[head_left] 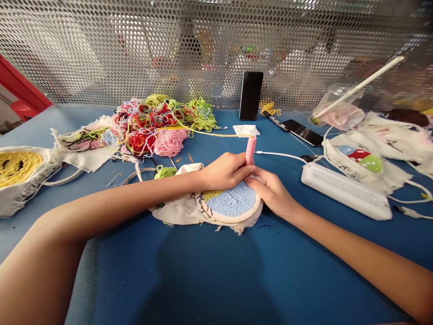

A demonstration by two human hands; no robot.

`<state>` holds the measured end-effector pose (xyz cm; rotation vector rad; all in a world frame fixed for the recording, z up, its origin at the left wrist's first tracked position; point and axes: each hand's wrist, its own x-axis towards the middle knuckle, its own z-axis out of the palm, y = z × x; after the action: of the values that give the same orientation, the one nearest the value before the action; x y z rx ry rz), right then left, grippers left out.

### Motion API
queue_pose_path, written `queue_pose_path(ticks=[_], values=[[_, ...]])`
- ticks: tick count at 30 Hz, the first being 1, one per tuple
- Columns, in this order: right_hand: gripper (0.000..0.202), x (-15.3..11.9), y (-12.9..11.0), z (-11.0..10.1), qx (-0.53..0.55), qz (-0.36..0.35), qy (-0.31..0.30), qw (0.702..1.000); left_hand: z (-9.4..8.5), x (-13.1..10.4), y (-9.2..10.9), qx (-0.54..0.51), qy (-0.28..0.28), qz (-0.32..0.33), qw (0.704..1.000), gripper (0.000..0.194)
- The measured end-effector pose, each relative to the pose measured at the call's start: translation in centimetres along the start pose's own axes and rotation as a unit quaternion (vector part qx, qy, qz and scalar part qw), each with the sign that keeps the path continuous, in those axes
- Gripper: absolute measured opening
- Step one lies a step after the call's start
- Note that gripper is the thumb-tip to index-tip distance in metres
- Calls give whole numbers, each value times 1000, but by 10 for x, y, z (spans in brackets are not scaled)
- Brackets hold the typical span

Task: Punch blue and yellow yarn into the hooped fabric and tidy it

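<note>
My left hand (227, 171) is closed around a pink punch needle (251, 150), held upright over the far edge of an embroidery hoop (233, 219). Yellow yarn (216, 135) runs into the top of its handle; the tip is hidden behind my fingers. The hoop stretches a white cloth (179, 213) with a light blue looped patch (233, 201) and a yellow-green patch (210, 195) at its left. Gripping the hoop's right rim is my right hand (274, 192), thumb on top, touching the left fingers.
A heap of coloured yarn (145, 122) lies at back left. A phone (251, 95) leans against the perforated metal panel (216, 54). To the right are a marker (275, 121), another phone (302, 132), a white power strip (345, 189) and a second hoop (341, 155).
</note>
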<state>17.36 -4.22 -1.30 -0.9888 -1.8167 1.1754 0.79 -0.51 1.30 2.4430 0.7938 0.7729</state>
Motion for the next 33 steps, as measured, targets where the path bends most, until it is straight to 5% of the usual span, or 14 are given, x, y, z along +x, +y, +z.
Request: queue_pose_path(ticks=[6,12,19,26,33], values=[[42,1,-4,1,6,-15,34,999,-28,8,7,-77,-47,8,996,31],[39,-3,-13,0,-22,38,78,996,-55,13,14,-51,11,26,998,32],[36,-4,-19,-6,-39,47,28,998,-58,12,22,15,60,46,997,24],[39,2,-13,-9,-139,-67,80,985,-69,16,28,41,72,112,990,28],[41,-1,-6,-5,-187,-89,123,971,-75,14,28,42,40,142,988,27]])
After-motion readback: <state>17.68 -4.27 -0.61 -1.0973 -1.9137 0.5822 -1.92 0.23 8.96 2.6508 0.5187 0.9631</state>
